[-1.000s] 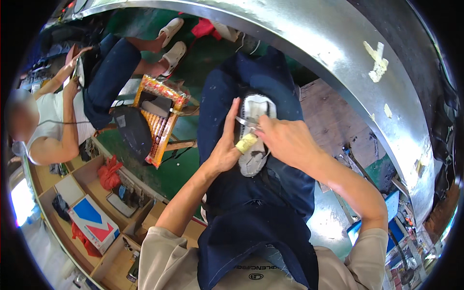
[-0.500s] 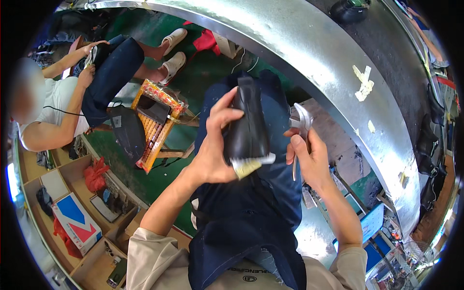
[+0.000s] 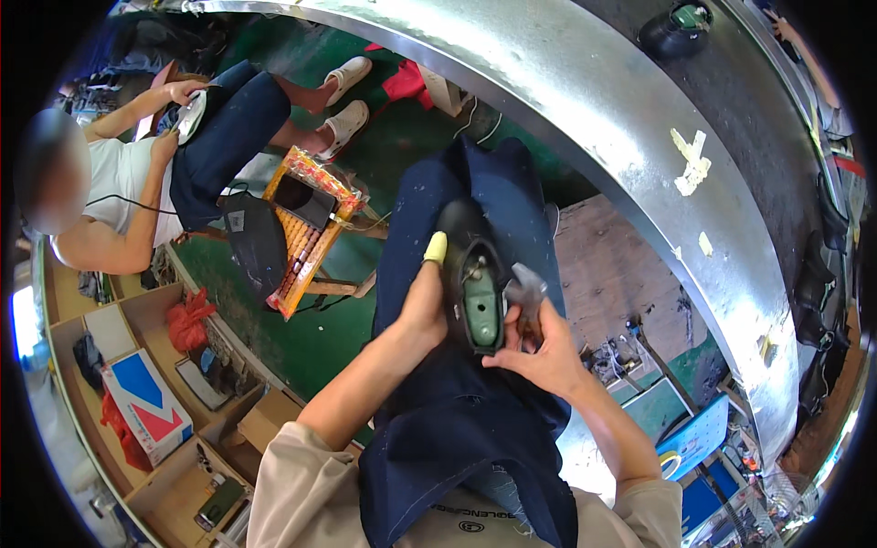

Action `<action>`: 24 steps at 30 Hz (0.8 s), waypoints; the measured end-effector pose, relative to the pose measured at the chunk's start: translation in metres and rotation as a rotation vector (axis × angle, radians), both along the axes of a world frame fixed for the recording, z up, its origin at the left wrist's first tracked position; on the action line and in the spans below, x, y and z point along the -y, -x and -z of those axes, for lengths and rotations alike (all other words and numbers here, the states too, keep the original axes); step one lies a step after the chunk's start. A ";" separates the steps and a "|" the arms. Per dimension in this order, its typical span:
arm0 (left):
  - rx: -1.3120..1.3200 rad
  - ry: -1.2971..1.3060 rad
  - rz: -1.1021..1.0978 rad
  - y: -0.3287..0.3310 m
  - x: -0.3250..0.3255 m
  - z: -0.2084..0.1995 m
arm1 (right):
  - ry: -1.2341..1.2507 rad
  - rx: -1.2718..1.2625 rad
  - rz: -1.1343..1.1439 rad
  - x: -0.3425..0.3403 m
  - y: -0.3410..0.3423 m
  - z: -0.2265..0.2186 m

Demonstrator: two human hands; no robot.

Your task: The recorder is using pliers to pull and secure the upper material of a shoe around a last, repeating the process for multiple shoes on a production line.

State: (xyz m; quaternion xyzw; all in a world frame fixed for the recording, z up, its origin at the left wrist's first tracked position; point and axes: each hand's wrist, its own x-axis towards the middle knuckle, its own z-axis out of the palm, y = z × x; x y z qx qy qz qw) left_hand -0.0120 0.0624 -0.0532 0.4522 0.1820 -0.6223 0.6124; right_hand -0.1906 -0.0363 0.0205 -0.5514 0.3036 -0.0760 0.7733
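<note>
My left hand (image 3: 425, 306) is closed round the left side of a black shoe (image 3: 459, 228), with a yellow cover on the thumb. The shoe lies above my lap, toe pointing away, its opening turned up. Inside the opening sits a green shoe last (image 3: 481, 306). My right hand (image 3: 548, 352) is closed on a shiny metal tool (image 3: 525, 290) that looks like pincers; its head is blurred and its handles are mostly hidden by the fingers. The right thumb is by the shoe's heel end; whether it touches cannot be made out.
A curved metal bench edge (image 3: 630, 100) sweeps from far left to right, with another black shoe (image 3: 674, 32) beyond it. Left stand a stool (image 3: 306, 242) with a phone and bag, a seated person (image 3: 119, 192) and a compartmented wooden box (image 3: 151, 320). A blue board (image 3: 699, 438) is at lower right.
The shoe has turned from showing its outside to opening up, toe away, and sits slightly lower. My left hand has shifted its hold; my right hand with the tool has come in beside the shoe.
</note>
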 end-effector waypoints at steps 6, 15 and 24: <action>0.035 -0.049 -0.037 0.001 0.015 -0.019 | -0.117 -0.079 0.185 0.004 0.004 0.018; 0.253 0.037 0.007 0.002 0.030 -0.015 | 0.093 -0.242 0.142 0.030 0.019 -0.007; 0.429 -0.131 -0.044 0.002 0.028 -0.004 | 0.973 -0.382 -0.538 0.035 0.024 -0.057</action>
